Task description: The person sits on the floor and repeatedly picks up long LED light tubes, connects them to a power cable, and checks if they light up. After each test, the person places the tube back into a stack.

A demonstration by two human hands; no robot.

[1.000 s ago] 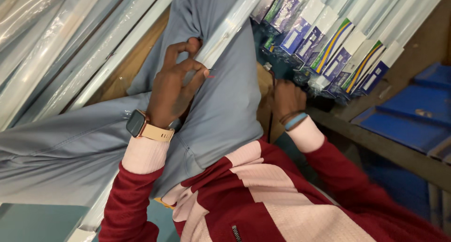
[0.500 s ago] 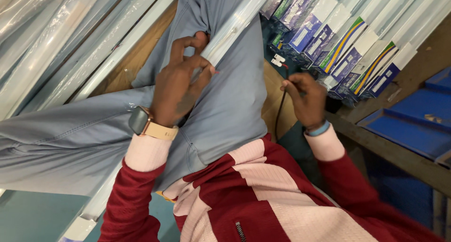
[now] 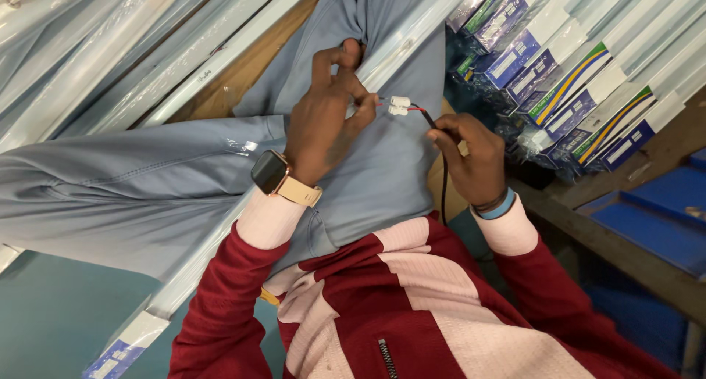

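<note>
— What are we holding at the centre of the view?

— A small white plastic two-way wire connector (image 3: pixel 399 105), hanging in the air over our lap. Our left hand (image 3: pixel 323 122) pinches the short wire ends on its left side with thumb and fingertip closed, the other fingers curled. Our right hand (image 3: pixel 471 162) is closed round the black cable with red and black leads (image 3: pixel 439 155) that enters it from the right.

— Why that way?

— We judge the two hands pull the leads taut so the block stays level and steady between them.

— Its direction?

— Its long axis runs roughly left to right, the cable side pointing right, then the cable drops near, towards our maroon and pink jacket (image 3: pixel 412 305).

— And around it?

— A long white tube in a clear sleeve (image 3: pixel 412 37) lies across our grey-blue trousers (image 3: pixel 147 188) just behind the left hand; stacked blue and white long cartons (image 3: pixel 559 77) sit far right.
</note>
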